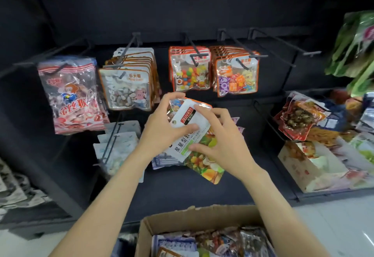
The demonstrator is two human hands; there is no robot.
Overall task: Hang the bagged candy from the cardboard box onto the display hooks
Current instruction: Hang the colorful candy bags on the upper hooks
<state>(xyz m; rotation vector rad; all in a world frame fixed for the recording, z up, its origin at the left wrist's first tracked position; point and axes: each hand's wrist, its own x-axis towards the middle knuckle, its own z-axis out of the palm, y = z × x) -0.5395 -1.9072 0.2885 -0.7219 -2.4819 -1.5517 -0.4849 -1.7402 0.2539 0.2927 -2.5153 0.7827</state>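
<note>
Both my hands hold one candy bag before the display rack.

The cardboard box [202, 214] sits at the bottom edge, holding several bags. Four stocked hooks line the rack's [60, 24] upper row; one hook [283, 42] at its right end is bare. My left hand [162, 129] and right hand [220, 141] both grip the white candy bag [187, 133], mid-rack.

Glossy plastic candy bags [190, 70] on thin dark metal display hooks [240, 43]; matt brown cardboard box [202, 216]; matt black backing panel [182, 3]
</note>
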